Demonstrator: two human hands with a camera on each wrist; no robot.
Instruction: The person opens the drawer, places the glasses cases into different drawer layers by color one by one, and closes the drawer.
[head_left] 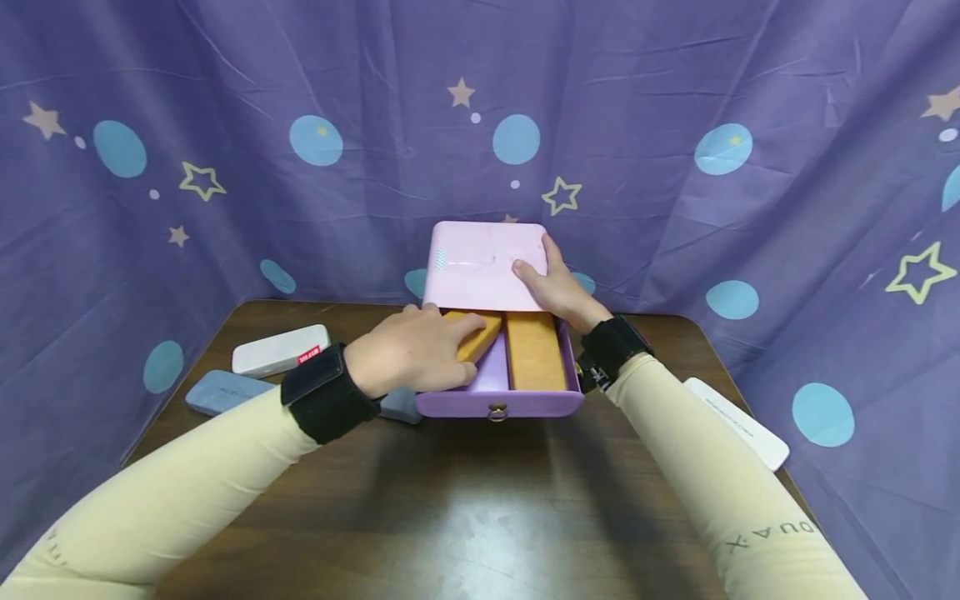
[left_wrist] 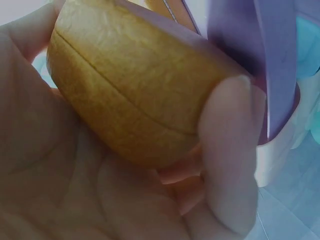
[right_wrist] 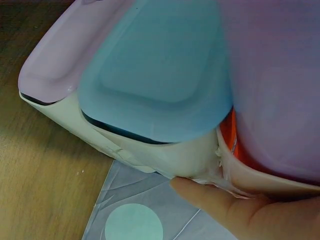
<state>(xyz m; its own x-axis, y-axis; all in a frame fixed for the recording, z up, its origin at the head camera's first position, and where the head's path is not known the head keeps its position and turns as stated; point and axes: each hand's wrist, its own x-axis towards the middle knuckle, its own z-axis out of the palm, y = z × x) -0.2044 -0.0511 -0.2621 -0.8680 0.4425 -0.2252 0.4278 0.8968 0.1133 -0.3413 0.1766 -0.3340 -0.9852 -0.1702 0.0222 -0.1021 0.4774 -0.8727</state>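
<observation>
A small cabinet (head_left: 480,262) with a pale pink top stands at the back of the table, its purple drawer (head_left: 498,406) pulled out towards me. With thumb and fingers my left hand (head_left: 416,350) grips a mustard-yellow glasses case (head_left: 480,335), held tilted at the drawer's left side; the left wrist view shows its rounded end and seam. A second mustard case (head_left: 536,350) lies lengthwise in the drawer's right compartment. My right hand (head_left: 558,287) rests on the cabinet's right edge, thumb on the top. Blue (right_wrist: 160,75) and lilac drawer fronts appear in the right wrist view.
Left of the cabinet lie a white case (head_left: 279,350) with a red label and a blue case (head_left: 225,392), partly behind my left arm. Another white case (head_left: 738,421) lies near the table's right edge. A purple patterned curtain (head_left: 420,167) surrounds the table.
</observation>
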